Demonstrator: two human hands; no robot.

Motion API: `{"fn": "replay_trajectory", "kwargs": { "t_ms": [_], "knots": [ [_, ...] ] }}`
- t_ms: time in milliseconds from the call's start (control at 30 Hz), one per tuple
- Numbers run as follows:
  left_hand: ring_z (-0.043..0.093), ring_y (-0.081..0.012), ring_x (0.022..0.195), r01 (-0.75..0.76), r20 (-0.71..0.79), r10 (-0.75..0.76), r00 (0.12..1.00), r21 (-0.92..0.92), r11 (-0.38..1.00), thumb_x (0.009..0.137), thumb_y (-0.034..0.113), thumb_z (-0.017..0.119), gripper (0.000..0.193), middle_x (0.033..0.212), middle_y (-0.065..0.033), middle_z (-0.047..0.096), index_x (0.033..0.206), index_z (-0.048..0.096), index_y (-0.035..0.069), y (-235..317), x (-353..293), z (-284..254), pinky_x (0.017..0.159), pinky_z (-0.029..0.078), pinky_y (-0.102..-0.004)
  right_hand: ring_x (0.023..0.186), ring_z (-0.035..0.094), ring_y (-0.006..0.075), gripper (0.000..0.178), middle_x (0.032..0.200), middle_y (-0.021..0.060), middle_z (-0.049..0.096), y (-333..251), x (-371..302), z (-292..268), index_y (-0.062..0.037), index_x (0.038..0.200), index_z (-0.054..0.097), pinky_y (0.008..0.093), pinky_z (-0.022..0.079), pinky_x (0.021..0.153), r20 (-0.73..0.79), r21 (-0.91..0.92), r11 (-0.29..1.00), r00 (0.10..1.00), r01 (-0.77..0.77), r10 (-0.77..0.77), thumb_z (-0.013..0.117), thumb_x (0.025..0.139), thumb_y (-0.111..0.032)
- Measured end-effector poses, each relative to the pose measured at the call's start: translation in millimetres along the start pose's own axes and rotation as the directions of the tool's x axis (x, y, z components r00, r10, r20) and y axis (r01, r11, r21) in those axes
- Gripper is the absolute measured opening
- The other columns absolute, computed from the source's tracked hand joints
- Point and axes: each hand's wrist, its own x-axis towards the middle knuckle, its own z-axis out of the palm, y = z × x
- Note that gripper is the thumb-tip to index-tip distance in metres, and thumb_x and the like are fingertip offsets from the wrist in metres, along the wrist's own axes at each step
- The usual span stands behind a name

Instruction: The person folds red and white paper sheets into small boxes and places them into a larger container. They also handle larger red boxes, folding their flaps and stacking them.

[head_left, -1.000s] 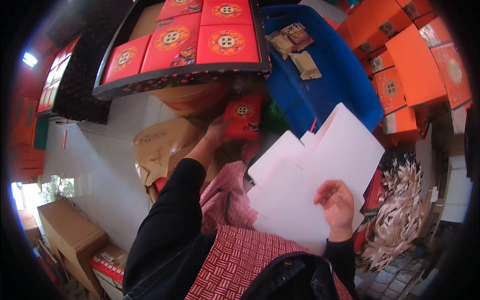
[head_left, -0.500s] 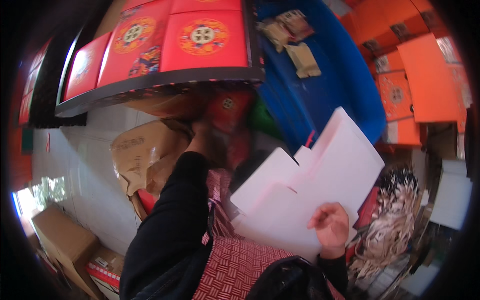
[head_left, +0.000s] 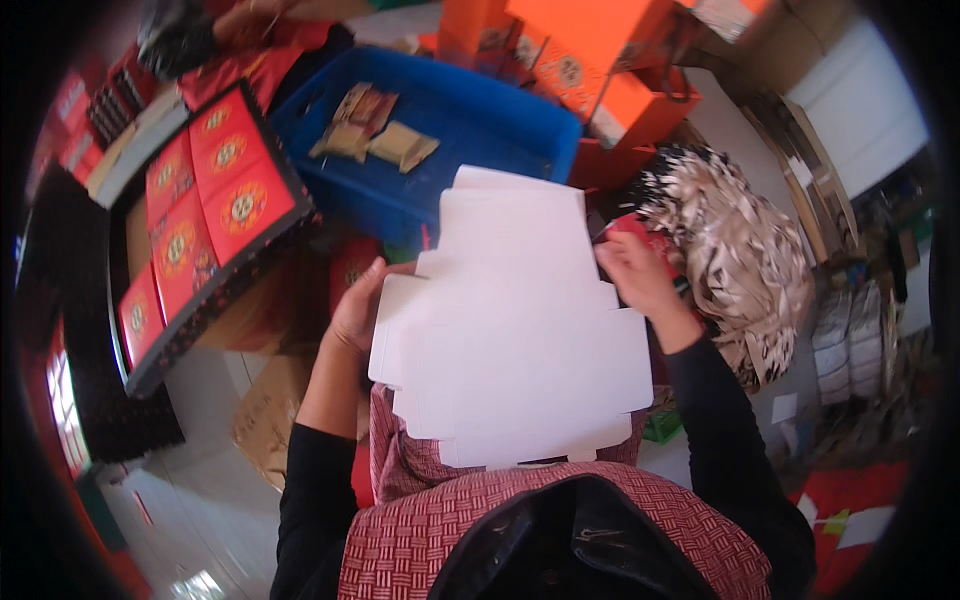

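A stack of flat white box blanks (head_left: 520, 330), with notched flaps along the sides, lies across my lap. My left hand (head_left: 355, 310) holds its left edge, with the thumb showing and the other fingers hidden behind the card. Just off the upper right edge is my right hand (head_left: 640, 275), its fingers loosely bent and slightly blurred, with nothing visible in them. A patterned red apron (head_left: 420, 535) covers my lap below the blanks.
A blue crate (head_left: 480, 115) with several tan packets (head_left: 402, 146) stands ahead. On the left is a black-edged tray (head_left: 285, 218) of red boxes (head_left: 240, 205). Orange boxes (head_left: 570, 70) stand behind. A beige cord bundle (head_left: 750, 260) hangs right. A person's arm (head_left: 235, 25) shows far left.
My view has swung right. My left hand has come up from beneath the tray to the blanks' left edge. My right hand has moved off their face to the right edge. The blanks now lie straighter.
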Motion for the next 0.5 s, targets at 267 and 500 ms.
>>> {"fn": "replay_trajectory", "kwargs": {
  "t_ms": [267, 500],
  "knots": [
    [0.064, -0.0182, 0.091, -0.002, 0.012, -0.007, 1.0, 0.622, 0.783, 0.083, -0.005, 0.058, 0.042, 0.107, -0.0121, 0.065, 0.125, 0.052, -0.002, 7, -18, 60, 0.08, 0.052, -0.0302, 0.115, 0.055, 0.0219, 0.045, 0.123, 0.0178, 0.057, -17, -32, -5, 0.0037, 0.13, 0.044, 0.0323, 0.043, 0.096, 0.134, 0.514, 0.854, 0.991, -0.084, 0.017, 0.056, 0.093, -0.02],
    [0.062, -0.0203, 0.101, -0.558, 0.057, 0.589, 0.806, 0.404, 0.725, 0.086, -0.007, 0.051, 0.041, 0.113, -0.0117, 0.062, 0.125, 0.049, 0.003, 10, -99, 65, 0.088, 0.05, -0.0333, 0.123, 0.048, 0.0267, 0.057, 0.134, 0.0176, 0.047, 25, -178, -29, -0.0014, 0.139, 0.034, 0.0411, 0.036, 0.105, -0.188, 0.909, 0.385, 0.982, 0.161, 0.033, 0.052, 0.095, -0.034]
  ]
}}
